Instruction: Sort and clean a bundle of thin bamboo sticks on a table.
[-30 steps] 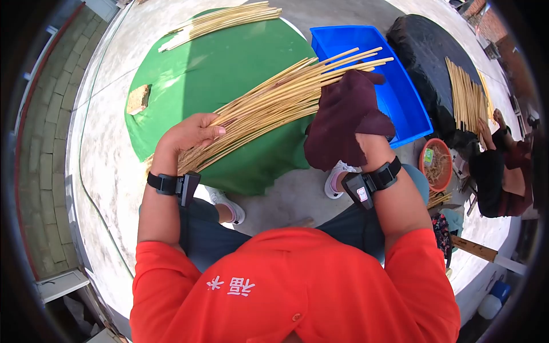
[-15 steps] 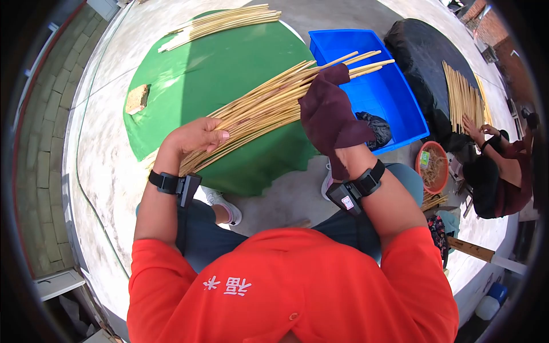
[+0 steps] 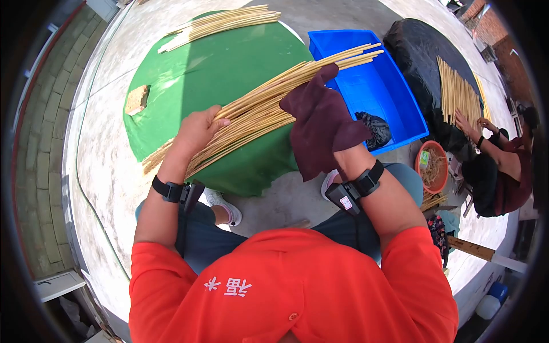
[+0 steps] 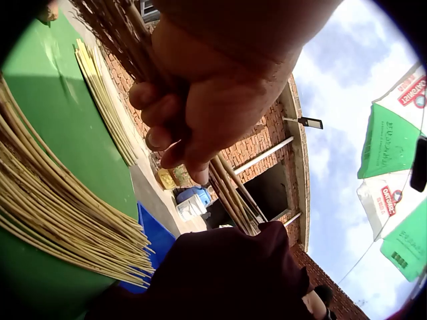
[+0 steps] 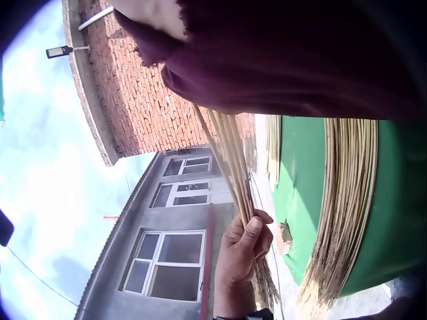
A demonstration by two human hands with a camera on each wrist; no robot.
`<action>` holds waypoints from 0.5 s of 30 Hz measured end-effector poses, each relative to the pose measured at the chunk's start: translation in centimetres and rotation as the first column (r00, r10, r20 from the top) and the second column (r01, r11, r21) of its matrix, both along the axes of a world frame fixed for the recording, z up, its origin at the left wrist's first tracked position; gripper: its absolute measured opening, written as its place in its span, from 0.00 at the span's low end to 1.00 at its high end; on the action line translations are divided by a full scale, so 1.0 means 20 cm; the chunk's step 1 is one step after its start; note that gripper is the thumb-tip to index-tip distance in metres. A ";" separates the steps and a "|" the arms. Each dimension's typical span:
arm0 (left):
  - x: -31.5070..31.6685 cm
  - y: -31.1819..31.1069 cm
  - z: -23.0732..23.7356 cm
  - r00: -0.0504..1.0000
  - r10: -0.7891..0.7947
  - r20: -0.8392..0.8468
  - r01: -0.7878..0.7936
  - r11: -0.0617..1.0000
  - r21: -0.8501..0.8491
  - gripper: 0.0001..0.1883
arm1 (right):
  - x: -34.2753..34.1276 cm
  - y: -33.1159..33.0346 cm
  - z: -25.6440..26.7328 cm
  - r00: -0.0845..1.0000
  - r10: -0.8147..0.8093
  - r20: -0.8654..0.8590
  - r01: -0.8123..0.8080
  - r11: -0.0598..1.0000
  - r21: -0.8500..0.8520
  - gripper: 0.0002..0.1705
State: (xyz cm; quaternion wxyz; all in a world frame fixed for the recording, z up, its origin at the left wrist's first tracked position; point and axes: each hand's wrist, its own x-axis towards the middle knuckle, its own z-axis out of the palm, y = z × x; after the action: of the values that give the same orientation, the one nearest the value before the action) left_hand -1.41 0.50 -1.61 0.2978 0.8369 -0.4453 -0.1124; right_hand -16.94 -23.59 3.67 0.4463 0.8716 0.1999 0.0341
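Note:
My left hand (image 3: 199, 131) grips a small bunch of long thin sticks (image 3: 260, 90), fingers curled round it in the left wrist view, where the hand (image 4: 213, 87) is large. The bunch is held above a bigger pile of sticks (image 3: 246, 124) lying on the green cloth (image 3: 229, 63). A dark maroon cloth (image 3: 323, 123) covers my right hand, whose fingers are hidden; the cloth (image 5: 287, 60) lies against the far part of the bunch, and the stick tips stick out beyond it. In the right wrist view, the left hand (image 5: 244, 253) pinches the sticks lower down.
A blue tub (image 3: 412, 114) with a black plastic bag (image 3: 374, 130) stands at the right. More sticks (image 3: 223, 24) and a brick-like block (image 3: 136, 100) lie on the green cloth. Further right, an orange basket (image 3: 433, 166) and another person's hands (image 3: 470, 127) at sticks on black sheeting.
The left hand has moved up and right with a bunch lifted off the pile. The maroon cloth has moved left and down along the sticks. The black bag has come into sight.

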 end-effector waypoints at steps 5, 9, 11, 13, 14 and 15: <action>-0.07 -0.05 0.05 0.835 0.096 0.543 -0.244 0.947 0.209 0.16 | -0.01 0.04 0.07 0.991 -0.084 -0.101 0.096 0.988 0.123 0.17; -0.07 -0.05 0.04 0.823 0.087 0.562 -0.222 0.959 0.176 0.16 | 0.12 -0.13 -0.42 0.989 -0.138 0.053 0.105 0.909 0.403 0.12; -0.08 -0.05 0.05 0.811 0.069 0.582 -0.206 0.963 0.172 0.16 | 0.12 -0.15 -0.45 0.985 -0.131 0.116 0.081 0.928 0.365 0.09; -0.07 -0.04 0.04 0.810 0.065 0.583 -0.210 0.960 0.184 0.16 | 0.15 -0.18 -0.53 0.977 -0.118 0.178 0.055 0.944 0.324 0.07; -0.06 -0.03 0.04 0.809 0.063 0.584 -0.216 0.956 0.196 0.16 | 0.17 -0.21 -0.62 0.957 -0.100 0.273 0.043 0.977 0.208 0.05; -0.06 -0.03 0.04 0.810 0.062 0.584 -0.215 0.956 0.197 0.16 | 0.18 -0.23 -0.68 0.929 -0.070 0.363 0.041 0.995 0.088 0.03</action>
State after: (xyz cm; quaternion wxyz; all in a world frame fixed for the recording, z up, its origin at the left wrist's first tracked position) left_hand -2.53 -0.02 -0.76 0.0484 0.8934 -0.4330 0.1098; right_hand -13.30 -28.19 -9.87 0.4416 0.8724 0.0871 0.1908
